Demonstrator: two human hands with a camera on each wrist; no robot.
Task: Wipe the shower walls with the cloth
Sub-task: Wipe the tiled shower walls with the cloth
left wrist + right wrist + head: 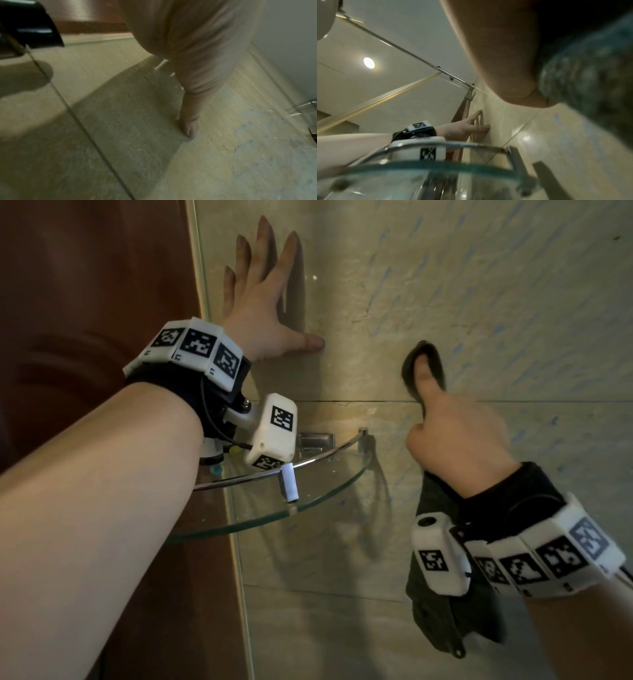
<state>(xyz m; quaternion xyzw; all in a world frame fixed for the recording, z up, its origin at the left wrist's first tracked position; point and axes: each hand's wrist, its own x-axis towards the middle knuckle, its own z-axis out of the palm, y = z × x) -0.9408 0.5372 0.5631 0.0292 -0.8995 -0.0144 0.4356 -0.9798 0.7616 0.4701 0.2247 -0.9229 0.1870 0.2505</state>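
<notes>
A curved glass corner shelf [308, 501] with a chrome rail [322, 455] carries small, mostly hidden items.

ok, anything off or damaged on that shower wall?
Blue streaks and smears mottle the tiled wall, densest up and right of the cloth; they look like residue, not damage. The glass shelf looks intact.

You face a glossy, streaked tile wall [428, 285], a clear glass corner shelf [308, 501] with polished metal rail [318, 455], and a matt, nubby cloth [442, 611].
</notes>
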